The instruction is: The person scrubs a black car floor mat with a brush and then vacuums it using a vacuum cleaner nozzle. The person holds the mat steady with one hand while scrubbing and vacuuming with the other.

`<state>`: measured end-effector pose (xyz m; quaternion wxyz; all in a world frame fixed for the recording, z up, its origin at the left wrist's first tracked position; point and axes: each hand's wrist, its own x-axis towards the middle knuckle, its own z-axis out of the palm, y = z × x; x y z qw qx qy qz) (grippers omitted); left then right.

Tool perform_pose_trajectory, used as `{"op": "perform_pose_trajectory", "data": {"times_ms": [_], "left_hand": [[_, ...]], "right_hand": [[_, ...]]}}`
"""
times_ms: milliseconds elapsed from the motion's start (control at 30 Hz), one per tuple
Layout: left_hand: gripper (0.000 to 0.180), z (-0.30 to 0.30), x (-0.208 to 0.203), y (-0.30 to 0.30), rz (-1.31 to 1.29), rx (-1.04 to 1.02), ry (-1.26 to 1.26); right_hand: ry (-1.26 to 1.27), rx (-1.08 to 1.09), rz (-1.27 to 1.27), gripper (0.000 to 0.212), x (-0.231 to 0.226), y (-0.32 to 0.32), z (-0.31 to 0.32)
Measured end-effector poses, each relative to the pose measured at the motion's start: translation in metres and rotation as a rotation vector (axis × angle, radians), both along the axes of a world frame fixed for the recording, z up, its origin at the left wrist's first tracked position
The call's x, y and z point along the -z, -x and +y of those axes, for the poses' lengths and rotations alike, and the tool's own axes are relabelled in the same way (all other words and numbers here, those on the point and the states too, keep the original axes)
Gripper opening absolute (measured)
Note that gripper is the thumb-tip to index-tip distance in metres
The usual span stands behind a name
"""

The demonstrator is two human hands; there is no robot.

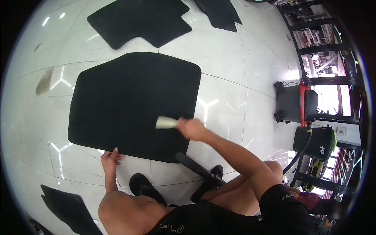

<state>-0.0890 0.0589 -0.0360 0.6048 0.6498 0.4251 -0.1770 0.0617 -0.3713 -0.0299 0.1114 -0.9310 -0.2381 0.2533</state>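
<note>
A large black car floor mat [133,102] lies flat on the tiles in front of me. My right hand [192,128] is closed round a brush [166,122] with a pale, fan-shaped head, held over the mat's right part. The brush is slightly blurred; I cannot tell whether its tip touches the mat. At the mat's near edge, left of centre, my left hand [111,158] has one digit on top and the others bent at the rim, pinching it. A black vacuum tube [196,166] reaches the mat's near right corner from between my legs.
More black mats lie beyond, one cut-out mat [145,19] and a narrower mat [221,15]; another dark mat [68,207] is at lower left. On the right stand a grey wheeled vacuum [291,102] with a red handle, a dark bin [313,141] and black shelving [321,49].
</note>
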Motion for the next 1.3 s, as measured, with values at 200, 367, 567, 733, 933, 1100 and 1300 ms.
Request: {"op": "perform_pose_trajectory", "data": {"times_ms": [200,367,567,733,933,1100,1300], "left_hand": [[0.033,-0.042,0.016,-0.015,-0.081,0.051,0.059],[0.033,-0.010,0.008,0.000,-0.048,0.004,0.001],[0.033,-0.041,0.013,-0.015,-0.075,0.035,0.055],[0.034,-0.010,0.003,-0.009,-0.034,0.009,0.024],[0.037,-0.035,0.013,-0.017,-0.072,-0.005,0.026],[0.044,-0.004,-0.051,-0.040,0.143,0.365,-0.144],[0.028,-0.049,-0.084,-0.068,-0.434,0.273,0.132]], "right_hand": [[0.245,0.992,-0.326,0.036,-0.002,-0.078,-0.124],[0.000,-0.163,0.115,0.041,-0.038,0.007,0.008],[0.123,0.221,-0.264,0.028,-0.005,-0.018,-0.064],[-0.066,-0.013,0.059,0.037,0.000,0.042,0.007],[0.059,0.801,-0.322,0.033,-0.001,-0.022,-0.065],[-0.075,0.316,-0.431,0.025,-0.099,-0.037,-0.044],[-0.202,0.006,-0.428,0.023,-0.169,-0.030,-0.027]]}}
